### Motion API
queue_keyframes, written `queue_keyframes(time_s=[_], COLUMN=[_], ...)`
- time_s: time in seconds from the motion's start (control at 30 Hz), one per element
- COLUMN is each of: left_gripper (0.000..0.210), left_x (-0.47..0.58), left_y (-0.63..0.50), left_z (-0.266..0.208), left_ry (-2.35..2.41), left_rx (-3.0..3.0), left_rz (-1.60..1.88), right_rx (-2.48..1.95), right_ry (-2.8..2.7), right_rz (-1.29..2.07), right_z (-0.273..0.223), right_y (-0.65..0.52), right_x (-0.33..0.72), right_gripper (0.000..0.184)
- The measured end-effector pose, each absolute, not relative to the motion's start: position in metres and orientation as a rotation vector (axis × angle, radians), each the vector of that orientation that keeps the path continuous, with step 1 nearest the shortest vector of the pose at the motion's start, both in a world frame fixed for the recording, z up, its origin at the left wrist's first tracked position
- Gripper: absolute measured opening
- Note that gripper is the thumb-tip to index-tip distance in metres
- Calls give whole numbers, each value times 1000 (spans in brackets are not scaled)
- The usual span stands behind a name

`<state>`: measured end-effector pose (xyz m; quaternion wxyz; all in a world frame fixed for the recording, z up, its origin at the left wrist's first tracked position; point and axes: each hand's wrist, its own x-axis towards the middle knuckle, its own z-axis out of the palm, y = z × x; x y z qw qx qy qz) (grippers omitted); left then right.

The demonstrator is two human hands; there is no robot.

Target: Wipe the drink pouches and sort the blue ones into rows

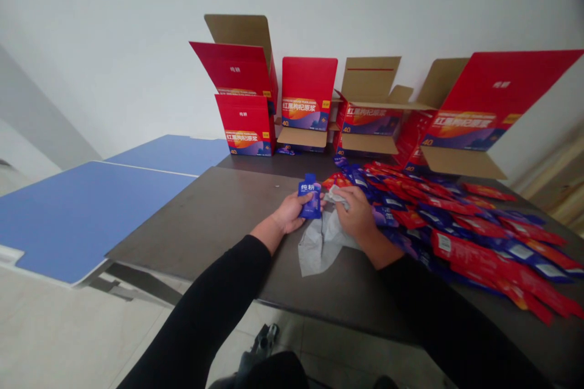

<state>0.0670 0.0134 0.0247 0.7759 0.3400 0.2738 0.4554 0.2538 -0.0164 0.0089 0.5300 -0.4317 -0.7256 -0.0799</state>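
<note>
My left hand point(291, 213) is closed on a small blue pouch point(309, 202), its thumb pressed on the printed front and the spout end pointing away from me. Close to its right edge, my right hand point(358, 213) grips a bunched pale grey cloth point(322, 246). The rest of that cloth hangs down and spreads on the dark table below both hands. Just past my right hand begins a large heap of red and blue pouches point(456, 213), lying over one another.
Along the wall stand several red cartons with open flaps, among them a stacked pair point(246, 127) at left and a wide one point(469, 109) at right. The dark table point(182, 225) adjoins a blue table-tennis table point(114, 206) on the left.
</note>
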Motion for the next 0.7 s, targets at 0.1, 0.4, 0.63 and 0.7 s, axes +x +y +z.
queue_keyframes(time_s=[0.1, 0.4, 0.63, 0.7], left_gripper=[28, 40, 43, 58], left_x=[66, 76, 84, 87], left_y=[22, 54, 69, 74], left_z=[19, 6, 1, 0], left_ry=[669, 1108, 1420, 1426], left_rx=[749, 1033, 1382, 1511], left_rz=[1102, 1178, 1088, 994], right_rx=[-781, -594, -588, -598], right_ry=[-1982, -2123, -2108, -2099], right_rz=[-96, 80, 120, 126], right_z=[10, 12, 10, 9], right_y=[-27, -37, -36, -36], right_x=[243, 227, 229, 229], right_gripper=[26, 26, 27, 28])
